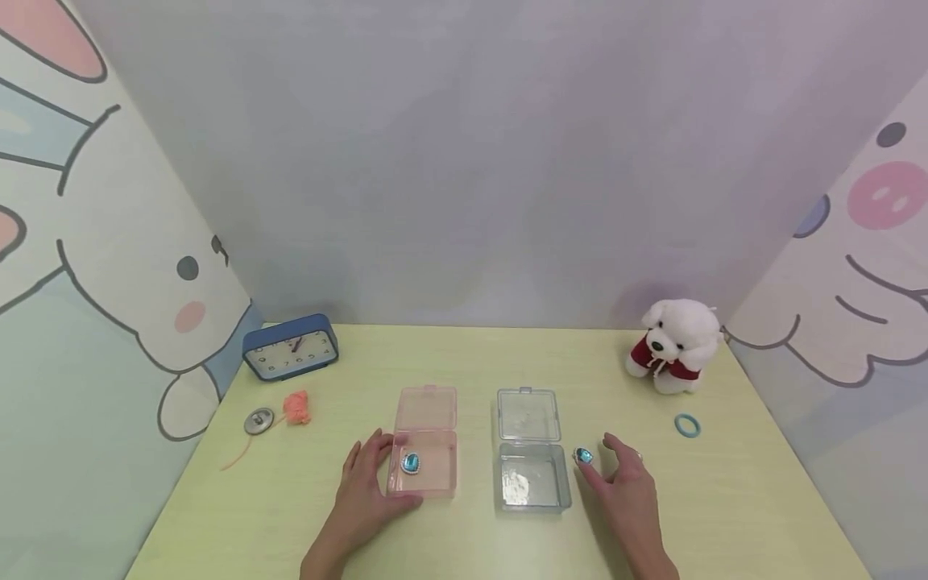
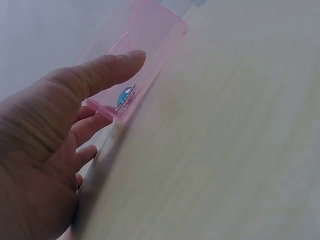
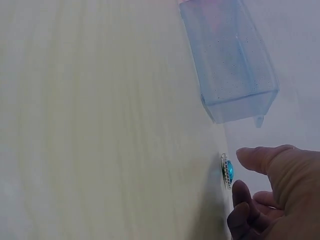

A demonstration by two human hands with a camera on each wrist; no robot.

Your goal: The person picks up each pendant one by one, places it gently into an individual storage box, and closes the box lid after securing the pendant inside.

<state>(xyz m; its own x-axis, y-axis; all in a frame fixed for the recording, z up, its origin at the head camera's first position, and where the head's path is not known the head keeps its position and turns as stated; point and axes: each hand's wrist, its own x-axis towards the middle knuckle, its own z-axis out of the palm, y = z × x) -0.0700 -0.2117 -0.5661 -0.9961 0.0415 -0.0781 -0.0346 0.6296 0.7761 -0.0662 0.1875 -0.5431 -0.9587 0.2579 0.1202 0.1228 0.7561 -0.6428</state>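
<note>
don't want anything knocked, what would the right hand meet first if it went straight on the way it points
Probably the loose gem, just ahead of the right hand; depth is unclear, so they may be touching.

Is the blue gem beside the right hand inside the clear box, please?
No, the head view shows that blue gem outside the clear box, between its right side and the right hand.

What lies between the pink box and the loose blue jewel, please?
The open clear box lies between the pink box and the loose blue jewel, as the head view shows.
</note>
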